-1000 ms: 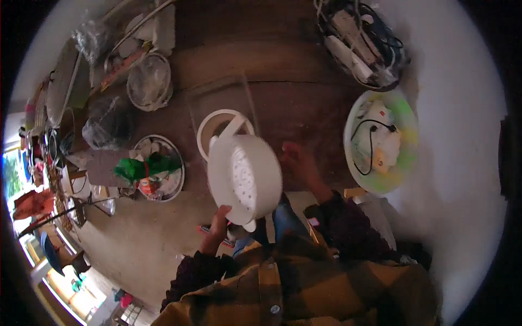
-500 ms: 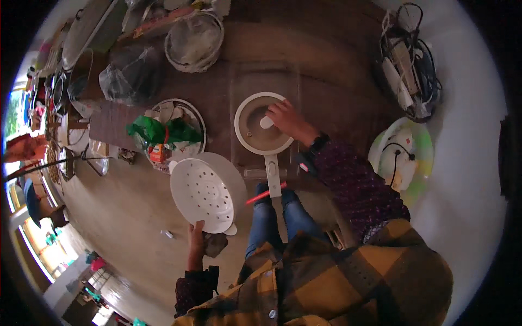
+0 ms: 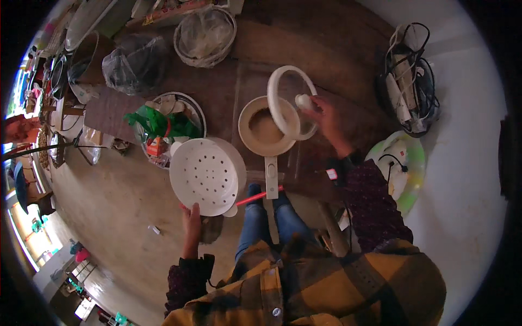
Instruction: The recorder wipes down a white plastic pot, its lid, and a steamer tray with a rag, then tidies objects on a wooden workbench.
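My left hand (image 3: 191, 220) grips the lower rim of a white steamer basket (image 3: 204, 176), its floor dotted with holes, tilted beyond the table's near edge. Closed round the knob of a glass lid (image 3: 281, 111) with a pale rim, my right hand (image 3: 324, 118) holds the lid tilted above the pot's right side. On the table stands the cream pot (image 3: 267, 133), uncovered, with a brownish inside; what it contains I cannot make out. Its handle (image 3: 271, 176) points toward me.
Left of the pot, a round tray (image 3: 204, 122) carries a green plastic bag (image 3: 149, 120) and small packets. Farther back are a basket (image 3: 205, 38) and a dark plastic bag (image 3: 133, 64). Cables and a power strip (image 3: 399, 92) lie at right, near a green-rimmed basin (image 3: 416, 179).
My right hand has lifted the lid off the pot and tilted it, moving it right. The steamer basket has risen slightly in my left hand.
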Tool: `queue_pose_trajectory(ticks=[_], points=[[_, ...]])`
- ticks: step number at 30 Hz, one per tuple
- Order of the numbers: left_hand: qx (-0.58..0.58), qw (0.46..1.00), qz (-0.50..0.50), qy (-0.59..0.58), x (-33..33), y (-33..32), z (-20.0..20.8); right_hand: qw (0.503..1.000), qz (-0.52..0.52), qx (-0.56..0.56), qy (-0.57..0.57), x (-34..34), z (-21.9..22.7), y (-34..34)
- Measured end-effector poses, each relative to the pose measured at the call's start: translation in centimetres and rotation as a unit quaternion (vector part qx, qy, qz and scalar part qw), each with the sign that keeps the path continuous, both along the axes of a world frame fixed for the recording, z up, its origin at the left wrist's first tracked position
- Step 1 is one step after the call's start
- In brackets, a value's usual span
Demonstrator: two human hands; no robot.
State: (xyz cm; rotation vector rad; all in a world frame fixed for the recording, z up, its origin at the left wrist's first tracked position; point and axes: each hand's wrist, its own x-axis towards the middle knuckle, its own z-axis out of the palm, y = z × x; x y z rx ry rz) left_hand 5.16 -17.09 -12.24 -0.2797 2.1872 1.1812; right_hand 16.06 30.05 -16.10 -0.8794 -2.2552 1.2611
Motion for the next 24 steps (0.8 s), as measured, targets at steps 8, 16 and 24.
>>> queue_pose_trajectory(ticks=[8, 16, 24], points=[[-0.084, 0.990, -0.115, -0.017, -0.8, 5.4, -1.9, 0.968, 0.030, 0.209, -0.139, 1.5, 5.2, -0.7], [-0.019, 0.998, 0.029, -0.051, -0.9, 3.1, -1.0, 0.892, 0.214, 0.383, -0.109, -2.2, -0.1, -6.6], [-0.040, 0.990, -0.132, -0.041, -2.0, 5.6, -2.9, 0.925, 0.223, 0.275, -0.135, -4.3, -1.6, -7.2]])
